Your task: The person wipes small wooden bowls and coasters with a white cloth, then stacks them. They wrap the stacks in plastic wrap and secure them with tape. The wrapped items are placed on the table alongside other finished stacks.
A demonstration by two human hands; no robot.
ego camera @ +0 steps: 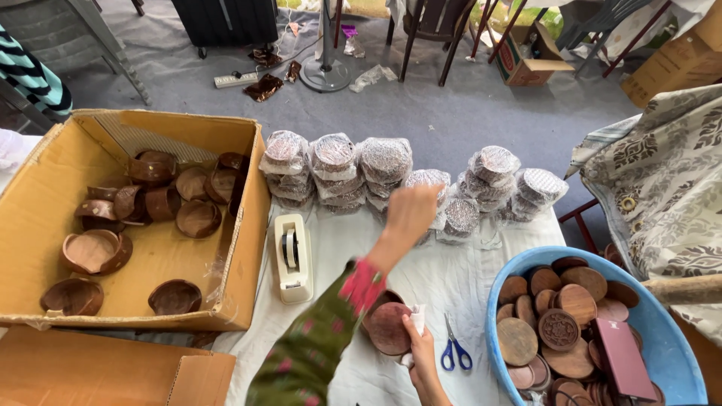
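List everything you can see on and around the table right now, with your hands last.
Cardboard box: one, tan, open, table left.
Wooden holders: about a dozen, brown, inside the box.
Wrapped stacks: about seven, clear film, table's far edge.
Tape dispenser: one, cream, beside the box.
Scissors: one pair, blue handles, table front.
Tub: one, blue, table right.
Wooden discs: many, brown, in the tub.
Booklet: one, maroon, on the discs.
Left hand: blurred, raised before the wrapped stacks.
Right hand: holding a brown disc stack with white wrap.
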